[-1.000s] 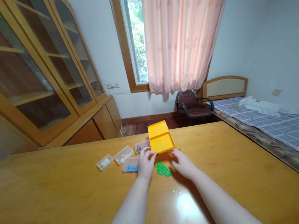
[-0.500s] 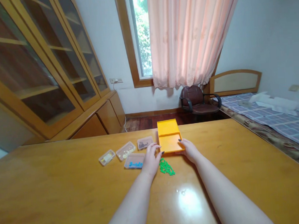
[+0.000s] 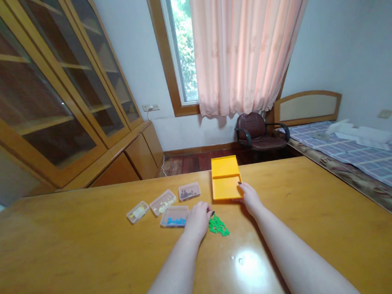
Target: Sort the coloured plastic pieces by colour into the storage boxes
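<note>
My right hand (image 3: pixel 251 197) grips the lower right corner of an open yellow box (image 3: pixel 227 187), its thumb over the edge and its lid tipped back on the far side. At the upper left edge of a pile of small green pieces (image 3: pixel 218 226), my left hand (image 3: pixel 200 216) has its fingers pressed together; what they hold, if anything, is too small to make out. Just left of that hand lies a clear case with blue pieces (image 3: pixel 174 216), partly covered by the hand.
Three more clear cases lie on the wooden table (image 3: pixel 88 244): one with dark pieces (image 3: pixel 189 191), one with pale pieces (image 3: pixel 163 203), one with yellowish contents (image 3: pixel 138 212). Past the table stand a chair (image 3: pixel 258 133), a bed (image 3: pixel 357 149) and a glass-doored cabinet (image 3: pixel 98 145).
My left hand has left the box's lower left corner and come down to the green pile, its fingers closing. The box, in my right hand, has shifted slightly right.
</note>
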Motion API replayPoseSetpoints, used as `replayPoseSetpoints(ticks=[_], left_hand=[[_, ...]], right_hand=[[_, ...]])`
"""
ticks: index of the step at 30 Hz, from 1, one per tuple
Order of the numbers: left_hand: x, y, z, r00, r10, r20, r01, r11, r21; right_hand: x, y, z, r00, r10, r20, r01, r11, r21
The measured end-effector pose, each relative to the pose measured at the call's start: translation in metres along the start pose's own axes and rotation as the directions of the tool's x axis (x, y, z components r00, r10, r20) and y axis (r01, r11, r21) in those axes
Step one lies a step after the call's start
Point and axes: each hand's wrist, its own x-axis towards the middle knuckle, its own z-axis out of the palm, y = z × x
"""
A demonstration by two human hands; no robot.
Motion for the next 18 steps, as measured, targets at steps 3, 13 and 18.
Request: replayPoseSetpoints(ticks=[3, 13, 18], left_hand=[[-0.001, 0.004, 0.0, 1.0, -0.008, 0.007, 0.008, 0.995, 0.099], [0.0, 0.015, -0.002, 0.997, -0.073, 0.013, 0.069, 0.978, 0.197], [0.001, 0.019, -0.003, 0.994, -0.109, 0.027, 0.1, 0.971, 0.219]], right_hand=[[-0.002, -0.001, 0.002, 1.0, 0.002, 0.003, -0.002, 1.0, 0.0], [-0.012, -0.005, 0.008, 1.0, -0.005, 0.017, 0.007, 0.994, -0.106], [-0.007, -0.001, 0.006, 1.0, -0.01, 0.017, 0.012, 0.996, -0.09]])
